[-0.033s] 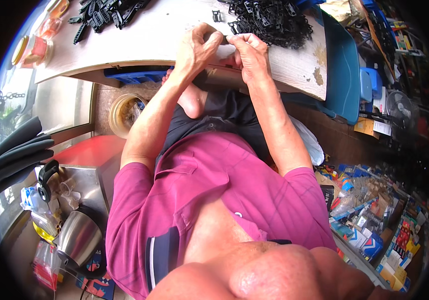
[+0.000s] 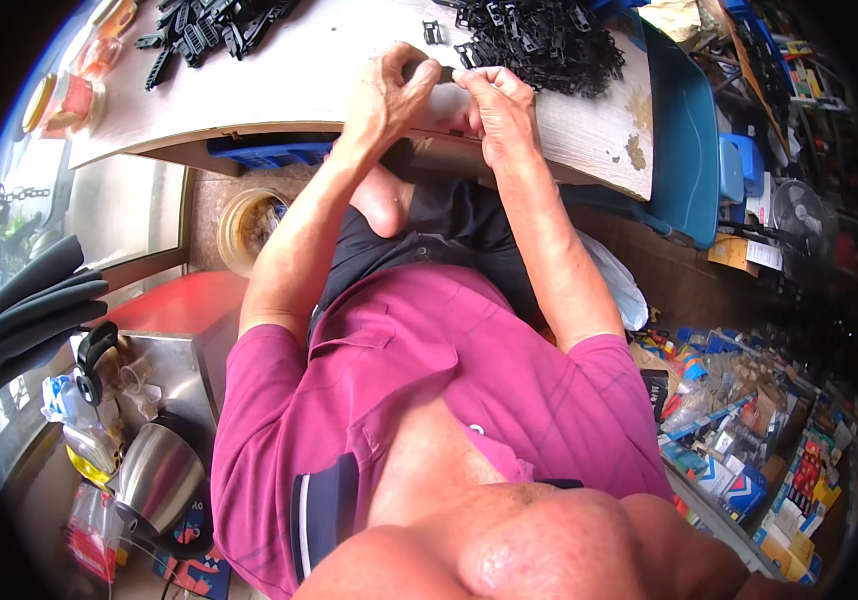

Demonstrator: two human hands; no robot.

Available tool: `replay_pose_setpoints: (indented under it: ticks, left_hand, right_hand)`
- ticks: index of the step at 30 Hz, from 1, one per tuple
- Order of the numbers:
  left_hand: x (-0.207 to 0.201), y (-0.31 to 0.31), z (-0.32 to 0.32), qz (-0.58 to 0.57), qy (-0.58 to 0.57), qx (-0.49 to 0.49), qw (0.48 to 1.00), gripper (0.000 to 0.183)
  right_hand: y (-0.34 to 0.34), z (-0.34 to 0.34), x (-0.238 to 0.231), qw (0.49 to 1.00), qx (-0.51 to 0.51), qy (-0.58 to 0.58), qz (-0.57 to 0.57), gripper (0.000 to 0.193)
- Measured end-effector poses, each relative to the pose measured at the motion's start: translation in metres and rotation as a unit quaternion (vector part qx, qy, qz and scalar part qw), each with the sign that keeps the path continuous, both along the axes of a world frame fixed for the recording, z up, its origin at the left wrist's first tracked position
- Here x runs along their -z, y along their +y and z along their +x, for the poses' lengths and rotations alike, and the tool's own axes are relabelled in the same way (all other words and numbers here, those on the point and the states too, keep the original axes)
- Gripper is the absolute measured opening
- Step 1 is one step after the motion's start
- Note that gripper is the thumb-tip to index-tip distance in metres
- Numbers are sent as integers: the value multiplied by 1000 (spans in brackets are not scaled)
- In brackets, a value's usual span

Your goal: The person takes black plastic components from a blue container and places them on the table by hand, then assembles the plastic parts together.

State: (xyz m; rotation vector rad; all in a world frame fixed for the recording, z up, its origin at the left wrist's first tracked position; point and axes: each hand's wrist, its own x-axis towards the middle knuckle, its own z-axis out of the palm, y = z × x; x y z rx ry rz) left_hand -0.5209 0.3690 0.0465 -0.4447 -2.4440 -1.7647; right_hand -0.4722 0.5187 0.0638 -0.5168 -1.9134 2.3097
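Over the near side of the pale worktable (image 2: 289, 95), my left hand (image 2: 389, 100) is closed, thumb and fingers pinched on a small black plastic piece (image 2: 446, 74). My right hand (image 2: 502, 110) pinches the same piece from the other side; fingertips hide most of it. Beyond my right hand lies a heap of small black plastic links (image 2: 549, 48), and a single link (image 2: 434, 32) sits apart on its left. Farther left is a pile of longer black strips that look like joined links (image 2: 204, 30).
Lidded jars (image 2: 64, 105) stand at the table's left edge. A teal bin (image 2: 684, 140) adjoins its right end. Below are a round tub (image 2: 241, 235) and a blue crate (image 2: 269, 152). A steel kettle (image 2: 159, 470) is lower left; boxes and packets (image 2: 739, 470) crowd the right.
My left hand has shifted slightly left and away from me, so the gap between the two hands is a little wider. My right hand has barely moved.
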Motion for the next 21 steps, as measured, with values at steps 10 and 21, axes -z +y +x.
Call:
replay_pose_setpoints:
  ticks: [10,21]
  left_hand:
    - [-5,-6,-54,-196,238,-60,949,20]
    - [9,22,-140,-170,170,43,970,12]
  right_hand:
    - [1,-1,-4,999,-2,-15,-42,18]
    - [5,-3,2,999,-27,-3,-47,18]
